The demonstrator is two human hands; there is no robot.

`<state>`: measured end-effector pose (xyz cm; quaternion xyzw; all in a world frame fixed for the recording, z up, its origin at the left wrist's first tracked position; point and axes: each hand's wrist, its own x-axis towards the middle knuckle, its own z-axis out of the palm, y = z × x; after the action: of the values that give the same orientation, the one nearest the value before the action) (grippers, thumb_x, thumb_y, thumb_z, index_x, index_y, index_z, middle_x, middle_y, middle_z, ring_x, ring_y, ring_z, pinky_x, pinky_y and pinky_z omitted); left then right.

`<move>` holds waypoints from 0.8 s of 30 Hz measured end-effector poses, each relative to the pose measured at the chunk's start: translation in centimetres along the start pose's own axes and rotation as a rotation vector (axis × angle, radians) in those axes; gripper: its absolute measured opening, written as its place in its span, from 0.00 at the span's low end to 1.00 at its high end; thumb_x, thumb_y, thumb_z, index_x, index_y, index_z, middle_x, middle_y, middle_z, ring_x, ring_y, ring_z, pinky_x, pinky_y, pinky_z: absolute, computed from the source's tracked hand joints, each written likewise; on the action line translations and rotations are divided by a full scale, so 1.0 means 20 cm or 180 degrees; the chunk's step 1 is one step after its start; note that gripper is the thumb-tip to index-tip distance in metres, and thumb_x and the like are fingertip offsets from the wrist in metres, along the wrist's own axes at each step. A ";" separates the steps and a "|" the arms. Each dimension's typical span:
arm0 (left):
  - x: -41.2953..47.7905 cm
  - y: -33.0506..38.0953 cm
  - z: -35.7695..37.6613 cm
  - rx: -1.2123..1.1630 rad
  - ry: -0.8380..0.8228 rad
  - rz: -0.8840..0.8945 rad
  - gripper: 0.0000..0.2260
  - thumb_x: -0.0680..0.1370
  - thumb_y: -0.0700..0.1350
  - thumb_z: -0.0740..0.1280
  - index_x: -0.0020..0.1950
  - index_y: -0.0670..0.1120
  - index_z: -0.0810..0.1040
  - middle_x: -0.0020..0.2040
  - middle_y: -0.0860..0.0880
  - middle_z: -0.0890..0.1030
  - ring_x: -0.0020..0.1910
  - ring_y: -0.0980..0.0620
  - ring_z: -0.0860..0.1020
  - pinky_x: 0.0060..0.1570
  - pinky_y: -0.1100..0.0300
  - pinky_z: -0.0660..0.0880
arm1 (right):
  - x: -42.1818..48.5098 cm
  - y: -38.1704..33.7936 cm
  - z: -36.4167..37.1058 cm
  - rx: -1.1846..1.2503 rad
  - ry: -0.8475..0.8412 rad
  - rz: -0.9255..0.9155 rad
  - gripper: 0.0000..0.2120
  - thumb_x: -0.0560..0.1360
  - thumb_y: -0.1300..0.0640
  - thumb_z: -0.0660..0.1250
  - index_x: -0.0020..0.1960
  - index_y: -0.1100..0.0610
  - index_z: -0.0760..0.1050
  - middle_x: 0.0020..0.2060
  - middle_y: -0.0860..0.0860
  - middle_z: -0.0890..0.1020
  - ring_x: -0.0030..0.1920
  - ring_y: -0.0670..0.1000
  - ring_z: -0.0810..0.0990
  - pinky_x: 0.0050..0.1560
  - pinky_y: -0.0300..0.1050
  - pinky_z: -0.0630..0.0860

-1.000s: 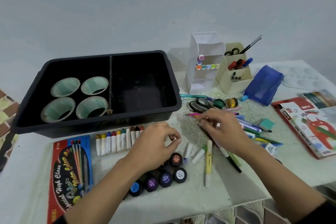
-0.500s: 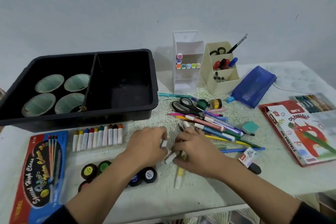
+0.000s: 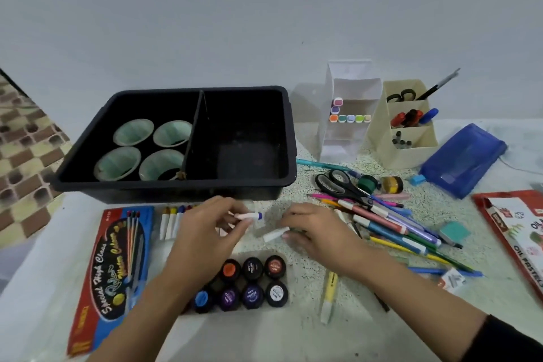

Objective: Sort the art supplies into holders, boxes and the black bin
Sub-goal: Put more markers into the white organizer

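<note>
1. The left hand [image 3: 205,232] hovers just in front of the black plastic bin [image 3: 176,185]. Its grip pinches a small white paint tube with a blue cap [image 3: 249,216] between thumb and fingertips, cap pointing right.
2. The right hand [image 3: 316,232] sits low over the speckled bench [image 3: 264,341]. Its grip is curled round a plain white tube [image 3: 274,234], which sticks out leftward. The two tubes are near each other but apart.
3. A divider splits the bin, and four pale green cups [image 3: 141,145] stand in its left compartment.
4. A row of white paint tubes with coloured caps [image 3: 172,220] lies between the bin and the left hand, partly hidden by that hand.
5. A block of round black poster-paint jars [image 3: 252,282] sits beside the left forearm.
6. A heap of coloured pens [image 3: 390,223] lies right of the right hand, with black-handled scissors [image 3: 340,182] at its far end.
7. A white tiered holder [image 3: 349,82] and a beige tiered holder [image 3: 411,153] stand side by side behind the heap.
</note>
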<state>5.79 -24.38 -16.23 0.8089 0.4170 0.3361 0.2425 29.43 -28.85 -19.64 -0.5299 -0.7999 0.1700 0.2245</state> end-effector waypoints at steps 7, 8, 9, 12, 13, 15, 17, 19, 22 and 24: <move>-0.06 -0.24 -0.08 0.0491 0.0186 0.0012 0.06 0.71 0.41 0.80 0.46 0.47 0.87 0.38 0.56 0.81 0.34 0.60 0.78 0.36 0.62 0.77 | 0.20 -0.05 0.10 0.0076 0.0185 -0.0020 0.09 0.78 0.59 0.70 0.58 0.54 0.82 0.54 0.46 0.81 0.54 0.48 0.80 0.57 0.40 0.76; -0.05 -0.25 -0.07 0.0546 0.0132 0.0033 0.07 0.71 0.42 0.80 0.46 0.48 0.87 0.38 0.56 0.81 0.33 0.60 0.77 0.37 0.60 0.77 | 0.22 -0.05 0.11 0.0036 0.0214 -0.0018 0.09 0.78 0.60 0.70 0.57 0.55 0.82 0.55 0.47 0.81 0.54 0.47 0.80 0.58 0.38 0.74; -0.03 -0.26 -0.06 0.0554 0.0062 0.0090 0.07 0.71 0.41 0.80 0.47 0.48 0.87 0.37 0.56 0.80 0.34 0.60 0.76 0.39 0.61 0.77 | 0.24 -0.06 0.12 -0.0009 0.0251 -0.0028 0.09 0.78 0.61 0.70 0.57 0.55 0.83 0.55 0.47 0.81 0.55 0.47 0.80 0.59 0.36 0.73; 0.01 -0.28 -0.01 0.0521 -0.0179 0.0351 0.07 0.71 0.41 0.80 0.48 0.47 0.88 0.41 0.56 0.81 0.38 0.60 0.79 0.43 0.64 0.78 | 0.27 -0.08 0.15 -0.0123 0.0277 -0.0043 0.10 0.77 0.63 0.70 0.56 0.56 0.84 0.58 0.49 0.83 0.57 0.49 0.81 0.61 0.39 0.74; 0.03 -0.29 0.01 0.0530 -0.0278 0.0386 0.07 0.71 0.42 0.80 0.48 0.47 0.88 0.43 0.55 0.82 0.40 0.58 0.80 0.43 0.60 0.80 | 0.28 -0.08 0.16 -0.0161 0.0273 -0.0021 0.10 0.77 0.63 0.69 0.55 0.56 0.85 0.59 0.49 0.83 0.57 0.50 0.81 0.61 0.41 0.76; 0.05 -0.32 0.03 0.0606 -0.0491 0.0400 0.07 0.72 0.47 0.78 0.47 0.47 0.88 0.46 0.55 0.82 0.43 0.56 0.82 0.45 0.57 0.81 | 0.29 -0.10 0.17 -0.0219 0.0259 0.0037 0.11 0.76 0.62 0.66 0.53 0.56 0.86 0.59 0.51 0.82 0.55 0.51 0.83 0.57 0.43 0.79; 0.06 -0.34 0.03 0.0688 -0.0692 0.0468 0.10 0.76 0.53 0.74 0.48 0.48 0.88 0.48 0.55 0.82 0.45 0.56 0.82 0.49 0.57 0.81 | 0.29 -0.10 0.19 -0.0196 0.0247 0.0065 0.14 0.76 0.58 0.62 0.51 0.55 0.86 0.58 0.51 0.81 0.51 0.50 0.83 0.52 0.43 0.80; 0.07 -0.35 0.01 0.0663 -0.0843 0.0564 0.09 0.78 0.52 0.70 0.52 0.50 0.87 0.50 0.56 0.82 0.48 0.56 0.81 0.51 0.55 0.80 | 0.29 -0.11 0.20 -0.0220 0.0277 0.0097 0.16 0.75 0.58 0.60 0.53 0.54 0.86 0.58 0.50 0.80 0.51 0.49 0.83 0.51 0.43 0.80; 0.07 -0.37 -0.01 0.0767 -0.0857 0.0680 0.07 0.79 0.50 0.70 0.54 0.55 0.87 0.54 0.59 0.80 0.49 0.56 0.80 0.47 0.56 0.80 | 0.29 -0.14 0.20 -0.0317 0.0508 0.0179 0.16 0.73 0.60 0.61 0.51 0.53 0.86 0.57 0.49 0.83 0.52 0.48 0.83 0.51 0.41 0.80; 0.09 -0.39 -0.03 0.0860 -0.0865 0.0717 0.06 0.77 0.51 0.72 0.52 0.58 0.87 0.56 0.59 0.81 0.51 0.55 0.78 0.46 0.58 0.78 | 0.30 -0.16 0.20 -0.0407 0.0624 0.0212 0.14 0.73 0.59 0.63 0.48 0.53 0.87 0.55 0.47 0.85 0.52 0.48 0.83 0.51 0.39 0.80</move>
<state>2.15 -18.78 -20.47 0.9134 0.3287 0.1901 0.1469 22.78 -24.64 -20.35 -0.5836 -0.7652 0.0733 0.2617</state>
